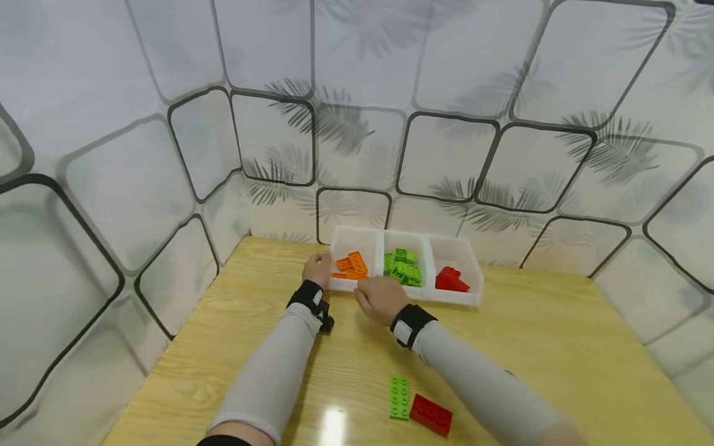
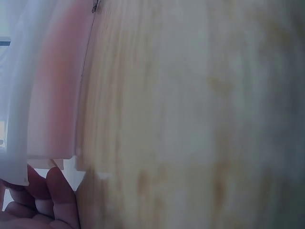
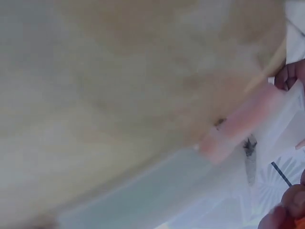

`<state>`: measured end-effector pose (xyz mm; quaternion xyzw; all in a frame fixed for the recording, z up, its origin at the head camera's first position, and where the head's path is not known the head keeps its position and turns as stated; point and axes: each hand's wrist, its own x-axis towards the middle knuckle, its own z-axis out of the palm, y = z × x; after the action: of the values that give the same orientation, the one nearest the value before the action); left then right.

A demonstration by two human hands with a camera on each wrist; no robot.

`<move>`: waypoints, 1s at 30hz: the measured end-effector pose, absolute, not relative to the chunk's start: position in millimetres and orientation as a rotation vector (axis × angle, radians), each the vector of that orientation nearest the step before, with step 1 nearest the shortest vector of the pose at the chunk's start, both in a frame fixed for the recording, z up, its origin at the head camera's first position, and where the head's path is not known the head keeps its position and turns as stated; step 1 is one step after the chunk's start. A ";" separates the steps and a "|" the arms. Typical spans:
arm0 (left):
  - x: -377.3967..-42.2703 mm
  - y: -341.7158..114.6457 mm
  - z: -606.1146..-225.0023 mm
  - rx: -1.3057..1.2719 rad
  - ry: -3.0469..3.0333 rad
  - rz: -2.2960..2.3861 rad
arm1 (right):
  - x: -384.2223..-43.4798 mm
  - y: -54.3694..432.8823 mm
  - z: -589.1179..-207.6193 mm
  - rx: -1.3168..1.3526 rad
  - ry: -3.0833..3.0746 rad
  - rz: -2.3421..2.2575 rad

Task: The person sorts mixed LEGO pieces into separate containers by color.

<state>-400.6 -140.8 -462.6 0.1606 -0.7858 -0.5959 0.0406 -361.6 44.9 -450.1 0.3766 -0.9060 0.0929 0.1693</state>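
A white three-compartment tray stands against the back wall. My left hand grips its left end; in the left wrist view the fingers curl under the tray's corner. At the front of the left compartment is my right hand, its fingers bent. Low in the right wrist view, its fingertips pinch an orange brick, mostly cut off by the frame. Several orange bricks lie in the left compartment, green bricks in the middle one, and red bricks in the right one.
A long green brick and a dark red brick lie side by side on the wooden table, near my right forearm. Patterned white cloth walls enclose the table behind and at both sides.
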 end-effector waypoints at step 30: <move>-400.7 -143.5 -464.2 0.480 -2.392 -1.734 | -424.8 5.0 -462.0 0.924 -2.684 -0.123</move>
<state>-400.7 -143.5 -464.2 0.1598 -0.7970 -0.5777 0.0742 -424.8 5.0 -462.0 0.3216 -0.9340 -0.0428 0.1494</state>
